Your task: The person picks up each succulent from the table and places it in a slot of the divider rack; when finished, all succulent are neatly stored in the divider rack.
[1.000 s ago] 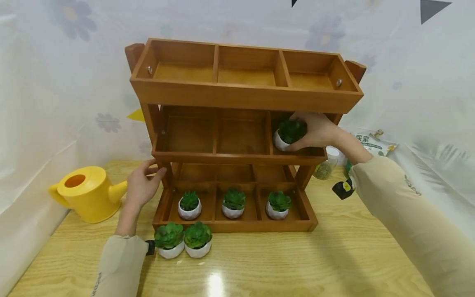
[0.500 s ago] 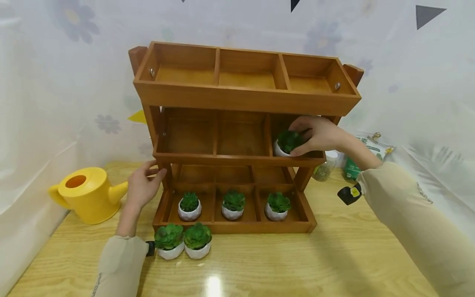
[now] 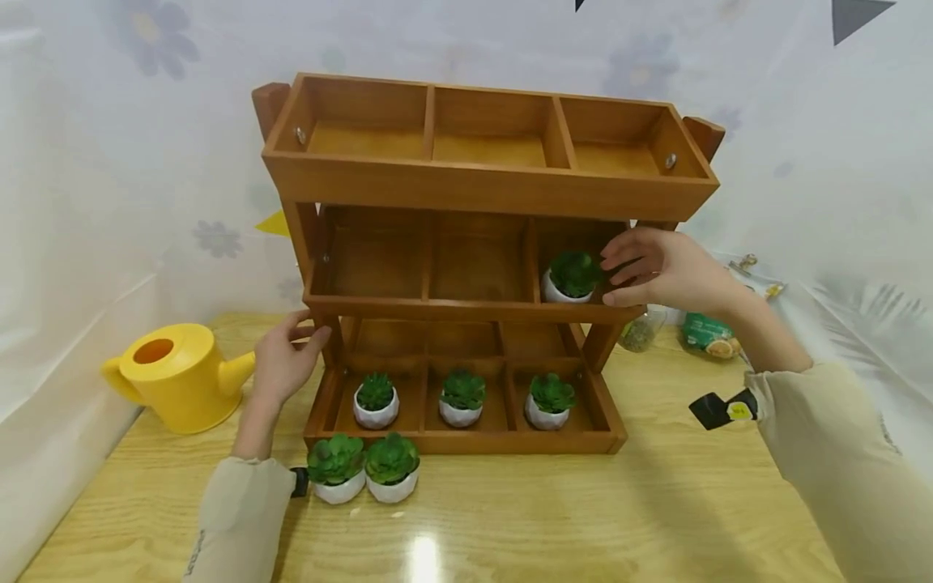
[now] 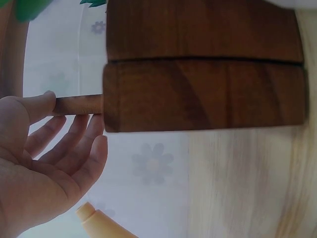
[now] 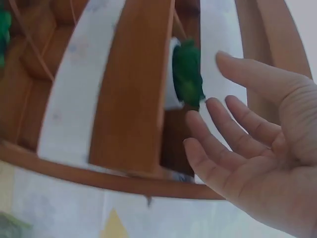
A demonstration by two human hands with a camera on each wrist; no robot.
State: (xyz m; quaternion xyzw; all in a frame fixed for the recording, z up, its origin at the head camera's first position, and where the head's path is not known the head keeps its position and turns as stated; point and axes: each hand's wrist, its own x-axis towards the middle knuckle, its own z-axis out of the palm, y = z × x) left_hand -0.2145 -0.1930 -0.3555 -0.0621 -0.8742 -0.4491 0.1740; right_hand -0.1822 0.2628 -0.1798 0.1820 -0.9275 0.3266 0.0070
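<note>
A three-tier wooden plant shelf (image 3: 474, 188) stands on the table. My left hand (image 3: 284, 363) grips its left post, thumb on one side and fingers on the other, around a thin wooden bar (image 4: 78, 105) in the left wrist view. In the middle tier's right compartment sits a potted succulent (image 3: 574, 277) in a white pot. Just right of that plant is my right hand (image 3: 674, 271), fingers loosely spread and holding nothing. The right wrist view shows a gap between these fingers and the green leaves (image 5: 187, 74).
The bottom tier holds three small potted succulents (image 3: 462, 397). Two more succulents (image 3: 392, 465) stand on the table (image 3: 525, 518) before its front left corner. A yellow watering can (image 3: 178, 380) is at left. A jar (image 3: 639, 332) and a green bag (image 3: 707, 334) stand behind at right.
My right hand has let go of the succulent in the middle tier's right compartment and drawn back to the right. The left hand keeps its grip on the post.
</note>
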